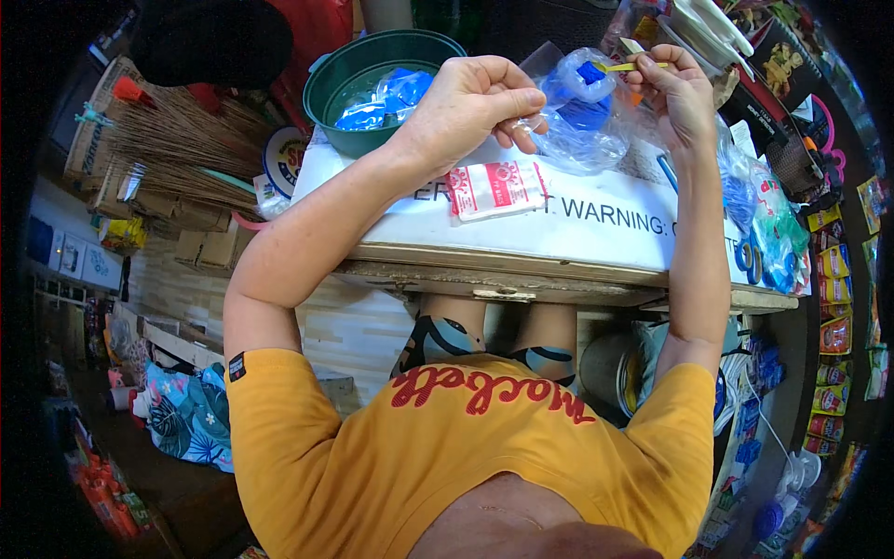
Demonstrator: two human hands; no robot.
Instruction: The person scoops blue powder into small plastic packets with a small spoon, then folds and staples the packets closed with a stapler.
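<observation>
My left hand (482, 105) pinches the edge of a small clear plastic bag (532, 124) between thumb and fingers. In my right hand (667, 87) is a small yellow plastic spoon (631, 67), its tip at the mouth of an upright clear plastic bag with blue contents (585, 112). Blue material shows at the spoon's tip. A dark green plastic basin (349, 140) with several small blue-filled clear packets (362, 117) stands left of that bag, partly behind my left hand. Below the hands, a red-and-white pack of plastic bags (497, 190) lies on the white tabletop (433, 234).
Blue-handled scissors (749, 260) and crumpled plastic bags (772, 230) lie at the table's right end. A black box (758, 105) and a mesh holder (789, 157) are behind them. Stick brooms (188, 133) and cardboard boxes (209, 244) stand at the left. Hanging sachets (834, 297) line the far right.
</observation>
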